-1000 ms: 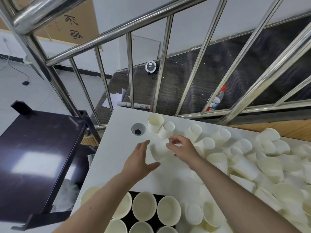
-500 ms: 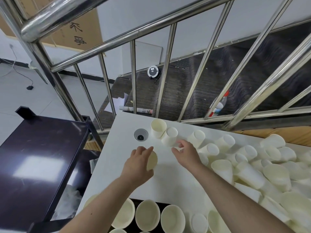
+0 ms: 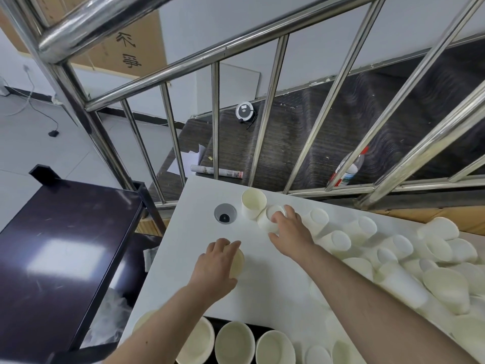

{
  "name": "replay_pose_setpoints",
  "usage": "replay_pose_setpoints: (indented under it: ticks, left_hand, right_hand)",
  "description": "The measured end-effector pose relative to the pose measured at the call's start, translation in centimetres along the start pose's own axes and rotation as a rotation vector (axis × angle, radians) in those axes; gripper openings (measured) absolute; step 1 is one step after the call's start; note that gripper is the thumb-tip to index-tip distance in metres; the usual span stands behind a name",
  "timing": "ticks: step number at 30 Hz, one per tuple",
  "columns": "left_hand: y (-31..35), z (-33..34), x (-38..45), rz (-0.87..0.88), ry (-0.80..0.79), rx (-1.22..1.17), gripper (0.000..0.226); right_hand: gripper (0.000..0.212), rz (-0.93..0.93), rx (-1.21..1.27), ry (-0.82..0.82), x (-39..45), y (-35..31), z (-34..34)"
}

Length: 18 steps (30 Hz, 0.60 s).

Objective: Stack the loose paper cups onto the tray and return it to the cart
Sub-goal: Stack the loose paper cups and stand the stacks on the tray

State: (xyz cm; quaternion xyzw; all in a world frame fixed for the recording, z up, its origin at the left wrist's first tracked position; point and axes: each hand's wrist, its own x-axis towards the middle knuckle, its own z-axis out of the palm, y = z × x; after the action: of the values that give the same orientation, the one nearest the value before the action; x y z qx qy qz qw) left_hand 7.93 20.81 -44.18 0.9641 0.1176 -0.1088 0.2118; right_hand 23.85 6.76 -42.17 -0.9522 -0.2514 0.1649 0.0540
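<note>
Nearest you, at the bottom edge: black tray (image 3: 262, 327) on the desk (image 3: 275, 279), three upright cups (image 3: 234, 342) showing in it, open mouths up; more are cut off by the frame, so no full count.

Your left hand (image 3: 216, 266) sits mid-desk near the left edge, fingers (image 3: 232, 246) curled round a single cup (image 3: 237, 261) lying on its side, mouth facing right. A strip of bare white desk runs between that hand and the tray, and more bare surface lies ahead of it up to the round cable port (image 3: 225, 214).

Your right hand (image 3: 291, 233) reaches further out, fingers spread and closing on a tipped cup (image 3: 270, 219); thumb below it, fingertips over its top. One upright cup (image 3: 254, 202) stands just beside that, touching or nearly so, close to the desk's far edge.

To the right: a loose heap (image 3: 409, 261) of cups on their sides, overlapping, too many and too tangled to count, running out of frame.

Left of the desk: dark cart (image 3: 60, 245), its flat top bare and glossy, a narrow gap between it and the desk edge.

Beyond the far edge: steel railing (image 3: 215, 122), one plastic bottle (image 3: 347, 169) behind the bars, one rolled paper (image 3: 216, 170) on the dark floor below.
</note>
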Motion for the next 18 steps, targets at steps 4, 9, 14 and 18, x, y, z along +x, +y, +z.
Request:
replay_pose_setpoints:
  ticks: [4,9,14,18]
  left_hand:
    - [0.0,0.0,-0.1,0.003,0.007,-0.020,0.084]
    - [-0.1,-0.1,-0.2,0.006,0.018,-0.035,0.086]
    - [0.1,-0.3,-0.3,-0.013,0.070,-0.092,0.088]
    - [0.8,-0.8,0.0,-0.023,0.165,-0.208,0.092]
  right_hand:
    - [0.017,-0.027,-0.010,0.011,0.2,0.1,0.0]
    - [0.011,-0.061,-0.012,0.078,0.2,-0.1,0.2]
    - [0.018,-0.006,0.162,0.175,-0.6,0.4,0.1]
    - [0.023,0.185,0.635,0.198,-1.8,1.0,0.3]
